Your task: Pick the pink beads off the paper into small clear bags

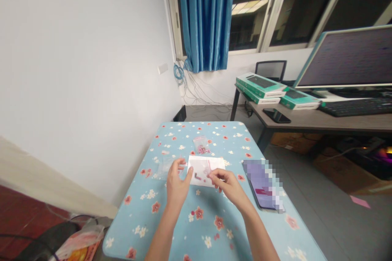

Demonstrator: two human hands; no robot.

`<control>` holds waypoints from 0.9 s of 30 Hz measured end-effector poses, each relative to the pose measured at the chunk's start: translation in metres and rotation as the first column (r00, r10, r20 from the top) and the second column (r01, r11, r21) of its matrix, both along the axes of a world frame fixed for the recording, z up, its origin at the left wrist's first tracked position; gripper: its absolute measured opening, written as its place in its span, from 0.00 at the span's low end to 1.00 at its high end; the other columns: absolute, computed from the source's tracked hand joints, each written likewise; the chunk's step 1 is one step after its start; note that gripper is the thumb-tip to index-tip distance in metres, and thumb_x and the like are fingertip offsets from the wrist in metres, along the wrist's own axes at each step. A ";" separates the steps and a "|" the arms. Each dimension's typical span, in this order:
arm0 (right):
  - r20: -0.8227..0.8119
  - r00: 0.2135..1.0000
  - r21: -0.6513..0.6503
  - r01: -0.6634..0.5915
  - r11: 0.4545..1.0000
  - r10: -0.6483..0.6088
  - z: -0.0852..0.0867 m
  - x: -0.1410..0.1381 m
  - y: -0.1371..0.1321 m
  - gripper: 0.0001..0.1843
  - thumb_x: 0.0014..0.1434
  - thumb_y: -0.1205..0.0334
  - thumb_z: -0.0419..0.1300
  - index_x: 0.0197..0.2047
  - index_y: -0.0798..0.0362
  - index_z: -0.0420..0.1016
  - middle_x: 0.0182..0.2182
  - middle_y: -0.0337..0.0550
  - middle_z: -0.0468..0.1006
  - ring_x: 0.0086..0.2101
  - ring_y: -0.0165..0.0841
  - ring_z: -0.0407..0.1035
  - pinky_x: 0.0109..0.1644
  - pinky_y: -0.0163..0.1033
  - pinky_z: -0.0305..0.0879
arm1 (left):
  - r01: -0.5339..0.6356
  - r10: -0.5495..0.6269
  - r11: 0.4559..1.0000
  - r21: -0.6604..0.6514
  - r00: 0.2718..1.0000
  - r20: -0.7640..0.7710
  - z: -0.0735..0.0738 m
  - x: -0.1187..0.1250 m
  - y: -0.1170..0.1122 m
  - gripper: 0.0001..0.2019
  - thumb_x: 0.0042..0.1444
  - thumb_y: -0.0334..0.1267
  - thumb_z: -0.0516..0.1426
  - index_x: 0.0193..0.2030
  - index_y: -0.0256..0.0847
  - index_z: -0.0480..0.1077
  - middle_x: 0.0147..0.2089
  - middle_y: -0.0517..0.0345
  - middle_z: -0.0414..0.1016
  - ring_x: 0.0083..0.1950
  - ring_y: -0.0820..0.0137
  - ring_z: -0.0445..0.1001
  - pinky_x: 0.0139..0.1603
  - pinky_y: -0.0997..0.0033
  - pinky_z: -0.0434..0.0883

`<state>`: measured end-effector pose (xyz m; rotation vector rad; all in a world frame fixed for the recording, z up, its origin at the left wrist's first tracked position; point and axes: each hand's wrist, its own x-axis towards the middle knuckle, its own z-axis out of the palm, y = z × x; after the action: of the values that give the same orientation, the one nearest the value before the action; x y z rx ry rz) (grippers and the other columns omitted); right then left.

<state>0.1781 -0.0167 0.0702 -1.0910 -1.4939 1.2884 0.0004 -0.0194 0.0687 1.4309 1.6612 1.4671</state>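
Note:
My right hand (227,185) pinches the edge of a small clear zip bag (206,164) with a red strip, held over a white sheet of paper (192,160). A small dark piece (196,175) and tiny pinkish pieces show at the paper; whether they lie in the bag or on the sheet, I cannot tell. At the sheet's left edge is my left hand (177,179), its thumb apart from its curved fingers and nothing visible between them. Beyond the paper lies another clear zip bag (202,145) with small pink-red pieces inside. Clear plastic (164,167) rests left of my left hand.
A phone (260,187), partly pixelated, lies on the right of the flowered table (147,208). A white wall (92,89) borders the left side. At the right, a desk (300,120) holds green boxes (260,85), a dark phone (276,115), a keyboard (358,107) and a monitor (349,57).

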 end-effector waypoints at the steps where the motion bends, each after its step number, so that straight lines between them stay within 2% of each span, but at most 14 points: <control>1: 0.022 1.000 0.015 0.003 1.000 -0.003 0.001 0.000 -0.002 0.16 0.54 0.51 0.59 0.24 0.54 0.70 0.20 0.37 0.67 0.22 0.27 0.60 0.25 0.32 0.56 | 0.006 -0.003 0.999 0.031 0.995 -0.095 0.003 0.002 -0.005 0.14 0.49 0.44 0.59 0.41 0.42 0.68 0.41 0.54 0.74 0.39 0.67 0.72 0.44 0.65 0.67; 3: 0.080 0.997 0.063 0.009 0.998 -0.014 0.002 -0.002 -0.005 0.15 0.55 0.52 0.58 0.24 0.54 0.70 0.21 0.37 0.68 0.24 0.28 0.60 0.26 0.32 0.56 | 0.128 -0.125 0.992 -0.001 0.974 -0.187 0.010 0.008 -0.015 0.09 0.51 0.44 0.57 0.36 0.42 0.69 0.35 0.57 0.74 0.36 0.68 0.71 0.42 0.67 0.67; 6: 0.182 0.983 0.148 0.005 0.989 -0.032 0.004 -0.007 -0.012 0.14 0.56 0.54 0.57 0.24 0.54 0.69 0.22 0.38 0.69 0.25 0.28 0.61 0.28 0.32 0.55 | 0.342 -0.354 0.933 -0.116 0.928 -0.116 0.017 0.017 -0.024 0.07 0.54 0.42 0.55 0.33 0.40 0.69 0.29 0.60 0.73 0.31 0.70 0.71 0.36 0.72 0.66; 10: 0.285 0.957 0.206 -0.011 0.978 -0.049 0.008 -0.011 -0.020 0.14 0.57 0.56 0.57 0.23 0.54 0.66 0.21 0.36 0.68 0.24 0.27 0.59 0.28 0.32 0.53 | 0.462 -0.470 0.874 -0.154 0.883 -0.019 0.017 0.019 -0.026 0.09 0.57 0.41 0.52 0.31 0.39 0.68 0.28 0.61 0.72 0.31 0.71 0.70 0.35 0.74 0.65; 14: 0.290 0.957 0.168 -0.047 0.985 -0.004 0.008 -0.010 -0.024 0.15 0.56 0.55 0.58 0.23 0.54 0.66 0.21 0.35 0.67 0.24 0.27 0.58 0.27 0.32 0.52 | 0.551 -0.555 0.820 -0.152 0.832 0.023 0.018 0.012 -0.026 0.12 0.59 0.42 0.50 0.29 0.39 0.67 0.27 0.61 0.69 0.31 0.72 0.68 0.35 0.75 0.63; 17: 0.230 0.972 0.136 -0.089 0.987 0.056 0.007 -0.009 -0.026 0.15 0.57 0.54 0.57 0.24 0.54 0.67 0.21 0.36 0.68 0.24 0.27 0.59 0.28 0.32 0.53 | 0.576 -0.579 0.802 -0.160 0.815 0.032 0.020 0.007 -0.028 0.15 0.60 0.44 0.49 0.27 0.39 0.64 0.26 0.62 0.67 0.31 0.72 0.67 0.34 0.75 0.62; 20: 0.181 0.983 0.151 -0.057 0.987 0.029 0.006 -0.012 -0.028 0.16 0.58 0.53 0.55 0.23 0.54 0.65 0.21 0.36 0.66 0.25 0.27 0.59 0.29 0.32 0.53 | 0.551 -0.567 0.815 -0.180 0.822 -0.051 0.022 0.006 -0.031 0.16 0.62 0.43 0.46 0.25 0.39 0.61 0.24 0.63 0.65 0.29 0.73 0.65 0.33 0.75 0.60; 24: 0.236 0.966 0.214 0.059 0.975 -0.110 0.000 -0.017 -0.032 0.15 0.58 0.55 0.54 0.23 0.54 0.63 0.21 0.36 0.66 0.25 0.28 0.59 0.29 0.32 0.53 | 0.422 -0.463 0.886 -0.193 0.821 -0.333 0.019 0.011 -0.034 0.13 0.60 0.38 0.46 0.24 0.40 0.59 0.23 0.63 0.61 0.28 0.73 0.62 0.31 0.74 0.56; 27: 0.346 0.892 0.291 0.192 0.937 -0.291 -0.003 -0.015 -0.032 0.14 0.58 0.57 0.53 0.23 0.53 0.63 0.20 0.36 0.65 0.23 0.28 0.59 0.28 0.33 0.52 | 0.337 -0.391 0.920 -0.198 0.786 -0.478 0.014 0.013 -0.034 0.11 0.56 0.33 0.47 0.23 0.40 0.60 0.23 0.63 0.62 0.28 0.72 0.63 0.32 0.73 0.55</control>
<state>0.1626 -0.0485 0.0669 -1.3645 -1.6853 0.7120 0.0137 -0.0537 0.0828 2.0706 1.5827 0.8095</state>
